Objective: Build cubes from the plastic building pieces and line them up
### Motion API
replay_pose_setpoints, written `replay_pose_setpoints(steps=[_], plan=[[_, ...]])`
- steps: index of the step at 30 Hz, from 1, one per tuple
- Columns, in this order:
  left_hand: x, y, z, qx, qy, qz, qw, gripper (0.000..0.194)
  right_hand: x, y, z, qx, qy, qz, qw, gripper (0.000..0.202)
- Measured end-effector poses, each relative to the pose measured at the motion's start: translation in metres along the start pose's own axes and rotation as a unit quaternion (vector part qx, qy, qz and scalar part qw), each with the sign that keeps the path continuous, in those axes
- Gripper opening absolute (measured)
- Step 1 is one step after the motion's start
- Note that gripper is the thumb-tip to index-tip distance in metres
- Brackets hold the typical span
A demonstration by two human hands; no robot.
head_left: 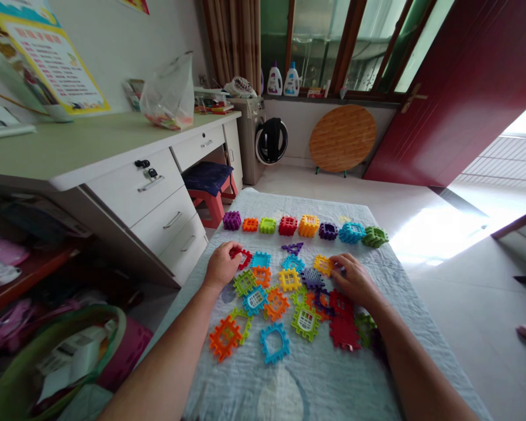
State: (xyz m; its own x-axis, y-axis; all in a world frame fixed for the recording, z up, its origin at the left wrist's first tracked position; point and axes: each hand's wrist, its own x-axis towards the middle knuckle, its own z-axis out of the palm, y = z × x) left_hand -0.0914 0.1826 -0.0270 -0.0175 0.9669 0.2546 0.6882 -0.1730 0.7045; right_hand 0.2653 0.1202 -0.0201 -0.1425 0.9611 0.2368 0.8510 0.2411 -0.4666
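Note:
My left hand (222, 264) is at the left of the spread of interlocking building pieces, fingers closed on the edge of a red piece (246, 259). On the other side, my right hand (350, 276) has its fingertips on a yellow window piece (322, 265), which lies at or just above the cloth. Between the hands lie a blue piece (260, 259), another yellow piece (290, 280) and a dark purple piece (312, 278). Red pieces (345, 333) overlap below my right hand. Nearer to me are an orange piece (225, 338) and a blue frame piece (274, 343).
Sorted stacks stand in a row along the table's far side, from a purple stack (232, 220) to a green stack (375, 236). A pale blue cloth (333, 386) covers the table. A desk (131, 175) and red stool (214, 204) stand left; a bin (114, 345) is lower left.

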Motion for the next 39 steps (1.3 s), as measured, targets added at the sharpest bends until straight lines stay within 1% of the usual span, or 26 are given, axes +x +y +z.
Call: replay_pose_setpoints(steps=[20,24,26,28,30,32,34,36,39], plan=[[0.000,-0.002,0.002,0.013,-0.005,-0.002,1.000,0.016,0.000,0.001,0.000,0.002,-0.006,-0.007,1.000,0.026],[0.000,-0.002,0.002,0.014,0.001,0.004,1.000,0.017,0.000,0.000,-0.007,0.021,0.008,0.004,1.000,0.030],[-0.001,-0.002,0.002,0.015,0.003,0.006,1.000,0.017,0.000,-0.010,-0.015,0.010,0.028,0.001,1.000,0.031],[-0.001,-0.001,0.001,0.016,0.004,0.005,1.000,0.018,0.000,-0.028,-0.025,-0.003,0.034,-0.022,0.999,0.031],[-0.001,0.000,0.001,0.016,0.004,0.003,1.000,0.018,0.000,-0.054,-0.031,0.002,0.011,-0.060,0.998,0.029],[-0.002,0.000,0.001,0.016,0.005,0.004,1.000,0.018,0.002,-0.082,-0.032,0.018,-0.033,-0.100,0.994,0.026],[-0.002,-0.001,0.001,0.016,0.006,0.006,1.000,0.017,0.006,-0.108,-0.028,0.023,-0.082,-0.134,0.987,0.027],[-0.002,-0.001,0.001,0.018,0.006,0.008,1.000,0.017,0.012,-0.128,-0.018,0.019,-0.122,-0.160,0.979,0.026],[-0.001,-0.001,0.001,0.019,0.003,0.007,1.000,0.016,0.022,-0.147,0.003,-0.007,-0.159,-0.164,0.974,0.025]])
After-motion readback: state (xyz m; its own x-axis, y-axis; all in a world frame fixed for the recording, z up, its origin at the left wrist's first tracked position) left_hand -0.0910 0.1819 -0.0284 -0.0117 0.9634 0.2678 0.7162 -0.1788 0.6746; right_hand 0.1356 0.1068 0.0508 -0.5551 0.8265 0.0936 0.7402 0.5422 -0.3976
